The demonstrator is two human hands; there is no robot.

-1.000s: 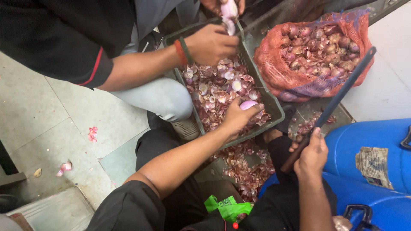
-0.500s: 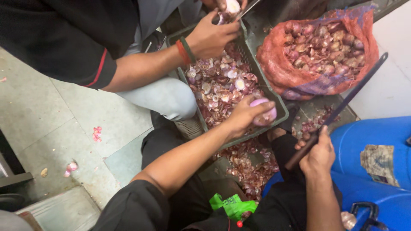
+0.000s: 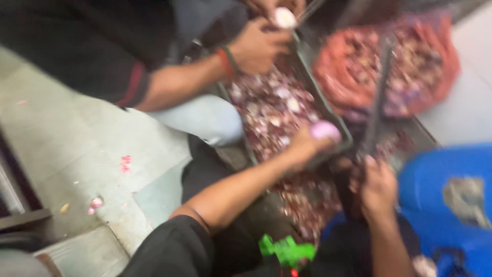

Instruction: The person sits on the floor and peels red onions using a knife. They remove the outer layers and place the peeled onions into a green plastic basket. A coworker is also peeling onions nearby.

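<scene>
- Green plastic object [image 3: 286,251], small and bright, nearest the camera at the lap; kind not legible through the blur.
- Right hand [image 3: 378,187]: closed round the lower end of a long dark blade or rod [image 3: 378,110] that slants up and away; whether it is a knife cannot be told.
- Blue plastic drum [image 3: 451,205], rounded, just beside that hand on the right.
- Left hand [image 3: 306,147]: fingers curled round a pale pink peeled onion [image 3: 326,131], held at the near rim of the tray.
- Grey-green rectangular plastic tray [image 3: 339,134]: holds a deep litter of purple-red skins and a few pale pieces; more skins lie on the floor below it. Judged well along.
- Red mesh sack [image 3: 392,69], open-mouthed, beyond the tray: apparently full of unpeeled onions, so much appears left.
- A co-worker's hand [image 3: 259,46], farthest, gripping another pale onion [image 3: 283,18] above the tray's far end.
</scene>
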